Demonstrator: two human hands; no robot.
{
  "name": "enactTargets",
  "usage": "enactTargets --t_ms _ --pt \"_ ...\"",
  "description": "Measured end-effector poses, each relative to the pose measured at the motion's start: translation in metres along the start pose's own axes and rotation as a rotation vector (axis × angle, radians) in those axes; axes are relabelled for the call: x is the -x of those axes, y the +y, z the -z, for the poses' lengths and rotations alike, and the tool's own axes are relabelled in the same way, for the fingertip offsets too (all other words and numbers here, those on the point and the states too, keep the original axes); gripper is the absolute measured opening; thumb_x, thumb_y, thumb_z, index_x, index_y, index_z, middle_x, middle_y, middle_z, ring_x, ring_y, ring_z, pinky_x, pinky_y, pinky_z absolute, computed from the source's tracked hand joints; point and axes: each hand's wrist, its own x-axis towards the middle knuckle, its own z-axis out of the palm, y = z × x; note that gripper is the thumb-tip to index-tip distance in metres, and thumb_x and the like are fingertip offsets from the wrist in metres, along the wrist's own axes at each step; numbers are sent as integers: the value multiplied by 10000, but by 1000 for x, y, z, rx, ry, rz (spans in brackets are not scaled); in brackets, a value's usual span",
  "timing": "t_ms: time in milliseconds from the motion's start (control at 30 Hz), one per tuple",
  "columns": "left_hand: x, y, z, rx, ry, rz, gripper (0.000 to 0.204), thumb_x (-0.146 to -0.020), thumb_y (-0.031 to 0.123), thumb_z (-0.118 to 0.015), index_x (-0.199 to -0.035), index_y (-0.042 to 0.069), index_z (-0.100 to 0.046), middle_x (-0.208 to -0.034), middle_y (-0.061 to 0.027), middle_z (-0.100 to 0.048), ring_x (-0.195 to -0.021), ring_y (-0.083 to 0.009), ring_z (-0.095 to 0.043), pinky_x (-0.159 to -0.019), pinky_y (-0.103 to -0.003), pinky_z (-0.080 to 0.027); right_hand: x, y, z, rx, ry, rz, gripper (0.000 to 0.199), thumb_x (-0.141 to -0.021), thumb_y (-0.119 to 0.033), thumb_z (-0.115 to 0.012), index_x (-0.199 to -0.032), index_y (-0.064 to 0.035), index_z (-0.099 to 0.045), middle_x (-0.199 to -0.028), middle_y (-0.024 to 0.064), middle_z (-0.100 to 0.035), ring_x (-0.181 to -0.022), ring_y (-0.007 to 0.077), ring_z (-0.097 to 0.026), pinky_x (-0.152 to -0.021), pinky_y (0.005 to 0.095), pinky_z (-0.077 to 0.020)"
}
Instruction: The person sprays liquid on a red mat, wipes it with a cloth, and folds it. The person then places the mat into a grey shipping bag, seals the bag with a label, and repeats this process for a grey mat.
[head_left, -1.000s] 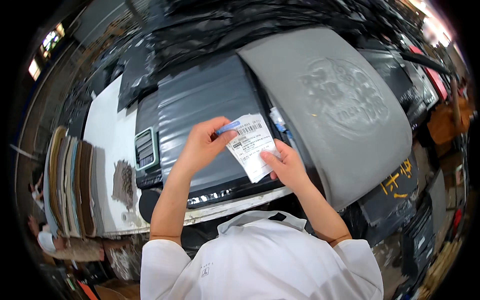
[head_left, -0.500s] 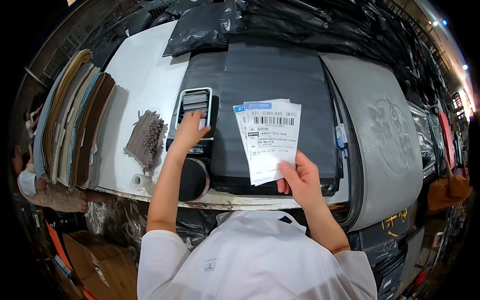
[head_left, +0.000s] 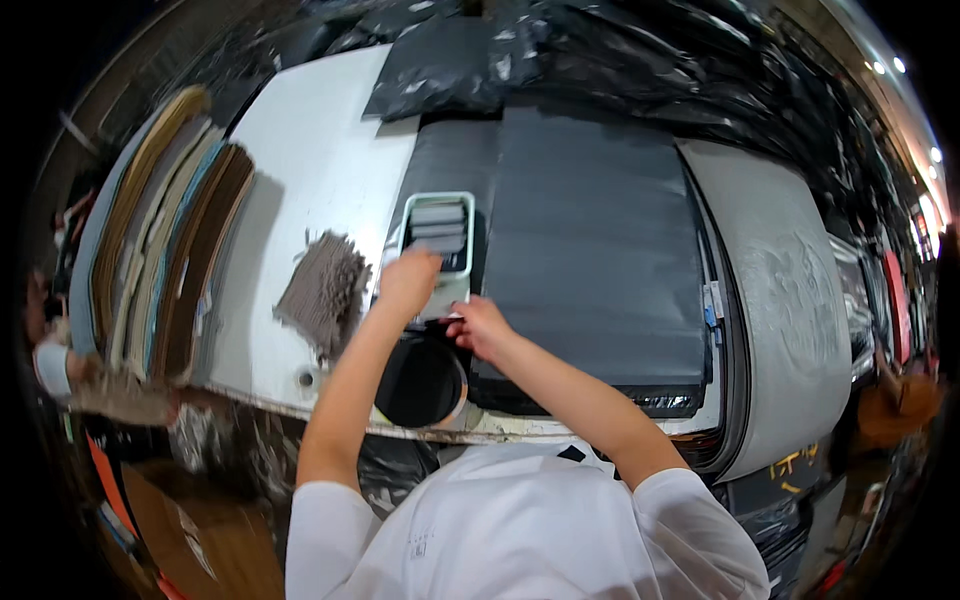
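Note:
A pale-green rimmed tray (head_left: 404,232) stands left of a large stack of dark grey plastic bags (head_left: 590,250); small grey cards or packets (head_left: 438,222) lie inside it. My left hand (head_left: 408,284) is at the tray's lower left edge, its fingers smeared by motion. Just below the tray, my right hand (head_left: 482,327) has its fingers closed by a small white and dark thing I cannot make out. A pale, sheet-like surface (head_left: 448,294) shows between the hands. Close below them lies a wide round roll with a black face (head_left: 420,380).
Folded textile mats (head_left: 180,240) stand in a row at the left of the white table (head_left: 320,130). A shaggy grey mat piece (head_left: 322,290) lies left of my left hand. Grey embossed mats (head_left: 785,290) are stacked on the right. Black plastic packages (head_left: 600,50) heap along the back.
My right hand has moved left from over the bag stack to just below the tray. The printed labels it held no longer show there. My left hand has drawn back slightly from the cards.

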Motion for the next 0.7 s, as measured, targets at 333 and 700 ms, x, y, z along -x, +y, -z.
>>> enactTargets --t_ms 333,700 --pt "37 72 10 587 177 -107 125 -826 63 -621 -947 31 -623 -808 -88 -582 -638 -189 -570 -559 -293 -449 159 -3 164 167 267 397 273 -912 -158 -510 -1160 -56 -562 -887 61 -667 -671 98 -602 -556 236 -491" --pt "-15 276 19 593 -155 -775 120 -810 91 -638 -920 43 -637 -868 -104 -619 -748 -248 -610 -656 -337 -480 360 42 316 923 1811 601 421 -801 -120 -617 -1203 -38 -522 -1272 140 -512 -1194 293 -475 -930 399 -418"
